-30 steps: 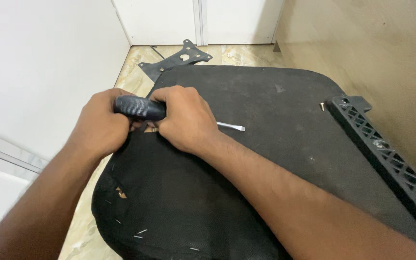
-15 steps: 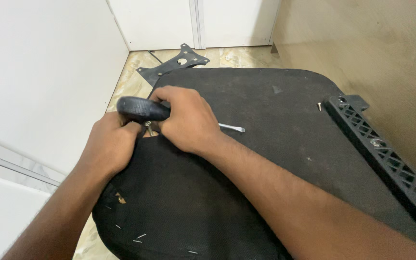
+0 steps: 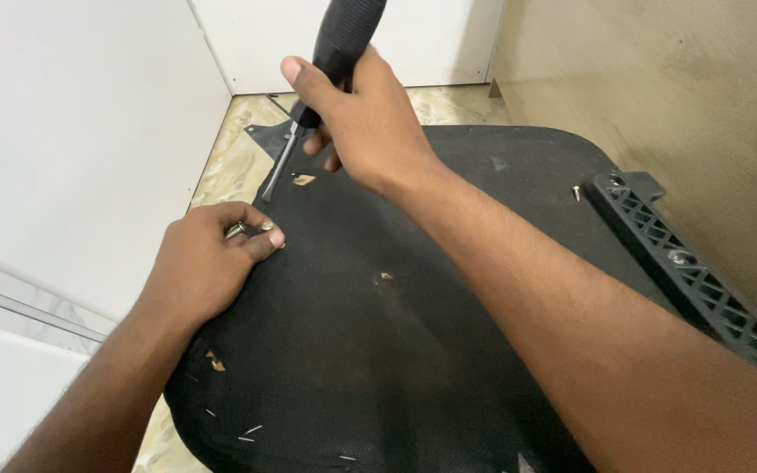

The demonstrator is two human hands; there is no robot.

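White walls and speckled floor (image 3: pixel 229 171) framed the head view. Black fabric panel (image 3: pixel 413 298) lay centre. At 12 o'clock, right hand (image 3: pixel 365 114) gripped the screwdriver (image 3: pixel 330 61); at 9 o'clock, left hand (image 3: pixel 208 263) pinched 1 loose screw (image 3: pixel 237 230). Another screw (image 3: pixel 576 187) remained seated at 2 o'clock.

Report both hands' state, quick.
Left hand: closed, pinching a small metal screw against the black seat base.
Right hand: closed around the black-handled screwdriver.
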